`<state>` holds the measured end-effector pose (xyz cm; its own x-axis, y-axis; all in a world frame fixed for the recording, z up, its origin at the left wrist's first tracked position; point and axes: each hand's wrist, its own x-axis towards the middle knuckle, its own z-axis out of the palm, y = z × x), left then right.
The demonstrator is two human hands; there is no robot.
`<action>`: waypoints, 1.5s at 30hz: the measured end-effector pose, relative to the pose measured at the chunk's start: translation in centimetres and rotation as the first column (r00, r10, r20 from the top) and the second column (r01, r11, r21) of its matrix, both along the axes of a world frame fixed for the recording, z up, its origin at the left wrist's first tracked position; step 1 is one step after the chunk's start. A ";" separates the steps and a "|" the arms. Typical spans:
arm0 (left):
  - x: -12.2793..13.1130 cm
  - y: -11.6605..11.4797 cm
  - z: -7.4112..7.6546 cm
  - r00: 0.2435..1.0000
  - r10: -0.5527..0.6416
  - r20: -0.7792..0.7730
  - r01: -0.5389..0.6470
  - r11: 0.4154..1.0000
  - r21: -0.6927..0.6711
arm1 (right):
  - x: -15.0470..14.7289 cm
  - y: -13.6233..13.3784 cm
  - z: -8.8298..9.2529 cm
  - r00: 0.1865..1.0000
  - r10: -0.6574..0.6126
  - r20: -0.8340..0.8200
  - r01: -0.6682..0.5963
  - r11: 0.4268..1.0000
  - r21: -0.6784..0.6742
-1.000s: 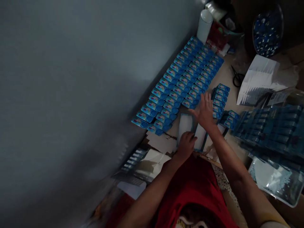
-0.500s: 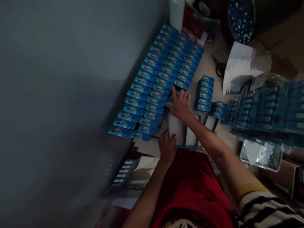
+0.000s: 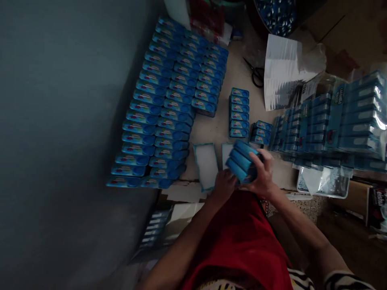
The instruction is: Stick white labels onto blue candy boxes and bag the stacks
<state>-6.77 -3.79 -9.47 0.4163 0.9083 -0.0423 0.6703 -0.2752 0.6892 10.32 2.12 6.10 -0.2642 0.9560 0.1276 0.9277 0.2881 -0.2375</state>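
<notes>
Both of my hands hold a small stack of blue boxes [image 3: 242, 160] just above the near edge of the table. My right hand [image 3: 263, 174] wraps around the stack from the right with fingers closed. My left hand [image 3: 224, 184] presses against the stack's lower left end. Under and beside them lie white open trays [image 3: 206, 166]. To the left, many identical blue boxes [image 3: 169, 100] lie in rows along the grey wall. Two shorter stacks of blue boxes [image 3: 239, 113] stand just beyond my hands.
Shrink-wrapped blue packs [image 3: 335, 121] fill the right side. Scissors [image 3: 256, 75], a clear bag with white paper [image 3: 284, 72] and a bowl of small blue pieces [image 3: 273, 14] lie at the back. A clear plastic tray [image 3: 325, 182] overhangs the right front edge.
My right hand left the rows of boxes and came back toward me holding a stack of blue boxes. My left hand came off the white tray to meet the stack. The view swung left.
</notes>
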 end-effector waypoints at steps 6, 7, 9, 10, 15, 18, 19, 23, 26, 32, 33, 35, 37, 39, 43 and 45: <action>2.6 4.2 -0.7 0.985 0.172 -0.024 -0.171 0.984 0.047 | 8.3 -2.1 -7.0 0.988 -0.089 0.127 0.078 0.992 0.095; 3.5 4.5 -0.8 0.989 0.148 -0.007 -0.148 0.988 0.043 | 8.6 -2.2 -8.1 0.987 -0.063 0.145 0.051 0.995 0.089; 5.2 4.8 -1.1 0.997 0.074 0.026 -0.075 0.996 0.037 | 8.7 -2.8 -9.7 0.988 -0.028 0.154 0.019 0.998 0.061; 5.8 4.7 -1.2 0.998 0.037 0.041 -0.039 0.999 0.038 | 8.4 -3.2 -10.2 0.989 -0.024 0.145 0.018 0.999 0.042; 6.1 4.3 -2.2 0.996 -0.027 0.080 0.026 1.000 0.015 | 6.1 -5.2 -10.8 0.994 -0.050 0.102 0.050 0.999 -0.006; 5.9 5.0 -2.6 0.997 -0.025 0.069 0.026 1.000 -0.010 | 5.5 -5.1 -10.6 0.987 -0.089 0.131 0.082 0.995 0.064; 6.0 5.3 -2.7 0.998 -0.023 0.063 0.024 1.000 -0.013 | 5.6 -4.9 -10.7 0.985 -0.101 0.140 0.091 0.993 0.082; 6.8 6.5 -3.0 0.998 -0.008 0.058 0.007 1.000 0.028 | 6.4 -4.0 -11.3 0.987 -0.072 0.145 0.070 0.997 0.022; 6.6 6.6 -2.9 0.999 -0.022 0.049 0.020 0.999 0.036 | 6.6 -3.3 -11.4 0.988 -0.043 0.151 0.050 0.998 -0.043; 5.6 7.9 -0.4 0.992 -0.107 -0.065 0.106 0.994 -0.023 | 5.7 0.6 -8.3 0.981 -0.046 0.187 0.093 0.964 -0.249; 5.6 8.3 0.1 0.990 -0.116 -0.082 0.114 0.993 -0.032 | 5.5 1.3 -7.7 0.981 -0.034 0.192 0.089 0.955 -0.283; 5.7 8.9 0.8 0.987 -0.116 -0.110 0.111 0.992 -0.053 | 4.9 2.0 -7.0 0.977 -0.019 0.211 0.087 0.945 -0.316; 6.0 9.2 1.3 0.984 -0.098 -0.147 0.087 0.993 -0.079 | 4.5 2.2 -6.8 0.971 -0.015 0.240 0.088 0.951 -0.297; 6.2 9.3 1.4 0.977 -0.088 -0.194 0.070 0.993 -0.100 | 4.4 2.0 -7.2 0.963 -0.021 0.269 0.083 0.971 -0.224; 6.7 9.5 1.5 0.957 -0.110 -0.267 0.091 0.993 -0.082 | 5.5 2.2 -8.9 0.961 0.018 0.276 0.027 0.987 -0.158; 6.7 9.6 1.9 0.950 -0.102 -0.295 0.093 0.995 -0.044 | 6.3 2.6 -9.7 0.958 0.080 0.274 -0.028 0.982 -0.189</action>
